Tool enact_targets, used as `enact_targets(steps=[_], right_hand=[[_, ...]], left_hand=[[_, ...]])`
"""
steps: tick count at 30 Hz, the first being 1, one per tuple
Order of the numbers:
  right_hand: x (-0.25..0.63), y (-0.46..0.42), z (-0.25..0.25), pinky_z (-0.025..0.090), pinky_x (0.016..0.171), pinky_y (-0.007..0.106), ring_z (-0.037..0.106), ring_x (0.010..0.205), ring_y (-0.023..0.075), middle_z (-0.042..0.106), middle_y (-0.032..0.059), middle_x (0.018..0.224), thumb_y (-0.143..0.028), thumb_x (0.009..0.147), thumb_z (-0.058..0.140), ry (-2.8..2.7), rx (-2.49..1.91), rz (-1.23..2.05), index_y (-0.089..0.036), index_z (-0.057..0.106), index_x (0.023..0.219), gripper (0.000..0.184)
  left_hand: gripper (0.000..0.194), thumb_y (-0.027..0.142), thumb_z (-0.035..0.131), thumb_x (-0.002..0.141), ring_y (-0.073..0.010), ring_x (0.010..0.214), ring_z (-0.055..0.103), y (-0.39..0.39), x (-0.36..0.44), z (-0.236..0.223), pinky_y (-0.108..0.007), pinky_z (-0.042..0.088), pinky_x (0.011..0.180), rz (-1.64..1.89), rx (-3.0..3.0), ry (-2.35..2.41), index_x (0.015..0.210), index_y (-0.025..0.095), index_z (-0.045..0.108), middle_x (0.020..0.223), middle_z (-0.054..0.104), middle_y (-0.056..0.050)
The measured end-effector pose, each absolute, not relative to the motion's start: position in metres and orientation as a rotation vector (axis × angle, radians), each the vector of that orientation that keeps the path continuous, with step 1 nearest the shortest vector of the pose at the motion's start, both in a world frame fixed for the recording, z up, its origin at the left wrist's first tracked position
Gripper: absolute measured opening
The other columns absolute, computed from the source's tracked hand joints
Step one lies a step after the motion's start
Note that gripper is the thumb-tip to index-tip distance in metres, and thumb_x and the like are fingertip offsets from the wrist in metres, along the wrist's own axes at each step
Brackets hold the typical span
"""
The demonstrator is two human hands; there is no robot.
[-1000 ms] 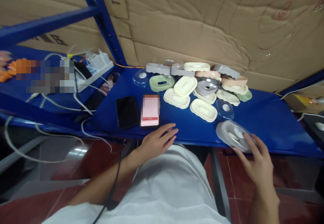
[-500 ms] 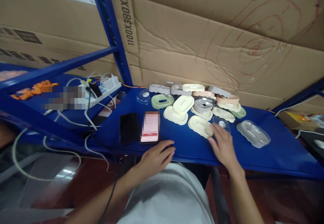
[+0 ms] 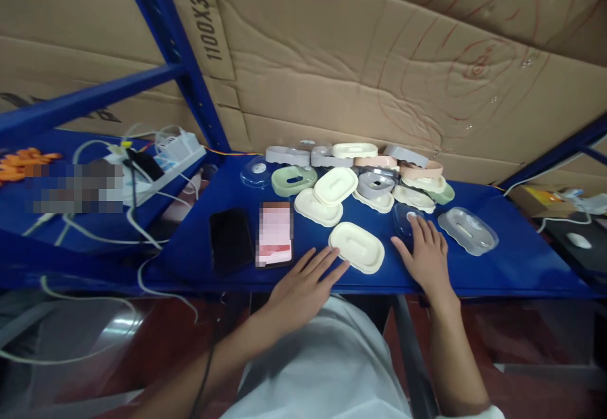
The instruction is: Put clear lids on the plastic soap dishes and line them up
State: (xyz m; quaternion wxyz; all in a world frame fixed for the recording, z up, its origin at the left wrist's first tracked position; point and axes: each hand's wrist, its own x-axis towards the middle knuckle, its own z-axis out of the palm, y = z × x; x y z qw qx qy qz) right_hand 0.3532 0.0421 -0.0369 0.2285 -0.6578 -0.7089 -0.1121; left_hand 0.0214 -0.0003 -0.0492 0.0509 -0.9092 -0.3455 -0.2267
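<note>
A cream oval tray, like a soap dish, lies near the front edge of the blue table. The fingertips of my left hand rest at its left rim, fingers stretched out and not wrapped round it. To the right, my right hand is spread over the near side of a clear plastic lid with a round white sticker; its fingers partly cover the lid. Behind them sit two overlapping cream trays, a green oval ring and a grey ring-shaped piece.
Two phones lie on the left, one dark and one with a lit screen. A grey tray with a clear cover is at the right. A power strip with white cables stands on the left shelf; cardboard backs the table.
The front cream tray has shifted left, toward my left hand, which now reaches its rim. My right hand has left that tray and moved onto the clear lid. The camera view has shifted slightly.
</note>
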Motion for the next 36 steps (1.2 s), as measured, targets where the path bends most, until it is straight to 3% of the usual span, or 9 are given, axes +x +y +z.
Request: enact_targets(steps=[6,10,12,17,22,25,30,33,36], right_hand=[[0.382,0.033,-0.054,0.042,0.114,0.07,0.047,0.147,0.0438,0.058,0.0178,0.154,-0.072,0.101,0.048,-1.902,-1.882,-0.329,-0.026,0.046,0.158,0.072],[0.362,0.056,-0.03,0.041,0.118,0.061,0.049,0.148,0.0386,0.057,0.0199,0.155,-0.063,0.105,0.047,-2.071,-1.709,-0.333,-0.02,0.041,0.161,0.07],[0.345,0.079,-0.02,0.042,0.118,0.057,0.053,0.145,0.0357,0.058,0.0197,0.155,-0.055,0.108,0.046,-2.217,-1.627,-0.3,-0.018,0.043,0.16,0.064],[0.321,0.13,-0.008,0.044,0.114,0.059,0.063,0.132,0.0389,0.07,0.0232,0.139,-0.039,0.107,0.051,-2.468,-1.653,-0.262,-0.013,0.058,0.148,0.05],[0.329,0.14,0.003,0.053,0.1,0.044,0.072,0.112,0.0293,0.076,0.015,0.123,-0.022,0.104,0.051,-2.593,-1.51,0.046,-0.016,0.06,0.146,0.043],[0.333,0.139,0.004,0.052,0.102,0.043,0.069,0.117,0.0287,0.074,0.0126,0.129,-0.025,0.106,0.05,-2.549,-1.404,-0.017,-0.02,0.068,0.135,0.035],[0.333,0.151,-0.002,0.043,0.112,0.054,0.061,0.133,0.0344,0.069,0.0176,0.14,-0.024,0.103,0.052,-2.425,-1.465,-0.317,-0.017,0.065,0.14,0.039],[0.338,0.166,-0.001,0.042,0.113,0.057,0.067,0.124,0.0326,0.076,0.0144,0.128,-0.027,0.103,0.054,-2.37,-1.398,-0.192,-0.02,0.071,0.127,0.03],[0.341,0.178,0.012,0.052,0.105,0.052,0.072,0.113,0.0308,0.078,0.0109,0.121,-0.04,0.103,0.06,-2.243,-1.251,0.046,-0.022,0.072,0.123,0.029]], left_hand=[[0.046,0.009,0.055,0.099,-0.0281,0.123,0.066,-0.001,0.021,-0.049,-0.05,0.049,0.116,-0.807,-2.794,-1.058,0.143,0.018,0.059,0.13,0.07,-0.011],[0.016,0.015,0.057,0.1,-0.0279,0.111,0.066,-0.003,0.024,-0.052,-0.047,0.055,0.104,-0.983,-2.712,-1.146,0.111,0.019,0.068,0.111,0.069,-0.01],[0.011,0.016,0.058,0.099,-0.0283,0.114,0.065,-0.003,0.025,-0.053,-0.046,0.055,0.104,-1.032,-2.698,-1.161,0.106,0.019,0.066,0.112,0.068,-0.011],[0.014,0.014,0.055,0.101,-0.0239,0.113,0.067,-0.001,0.023,-0.054,-0.044,0.051,0.11,-0.981,-2.783,-1.076,0.109,0.02,0.064,0.113,0.07,-0.007],[0.01,0.017,0.055,0.105,-0.0226,0.106,0.067,-0.001,0.021,-0.051,-0.042,0.051,0.103,-1.051,-2.771,-1.079,0.109,0.019,0.064,0.107,0.071,-0.007],[0.007,0.02,0.056,0.107,-0.0217,0.099,0.066,-0.001,0.02,-0.05,-0.04,0.051,0.095,-1.114,-2.775,-1.098,0.108,0.019,0.063,0.103,0.072,-0.006],[0.006,0.021,0.059,0.107,-0.0217,0.099,0.066,-0.002,0.019,-0.051,-0.04,0.049,0.094,-1.126,-2.788,-1.071,0.11,0.019,0.064,0.104,0.072,-0.006],[0.013,0.018,0.058,0.107,-0.0229,0.102,0.067,-0.004,0.018,-0.053,-0.041,0.049,0.095,-1.132,-2.76,-1.078,0.118,0.018,0.063,0.109,0.072,-0.008],[0.018,0.017,0.058,0.106,-0.0249,0.103,0.067,-0.005,0.019,-0.055,-0.042,0.05,0.095,-1.145,-2.707,-1.109,0.123,0.016,0.063,0.111,0.073,-0.01]])
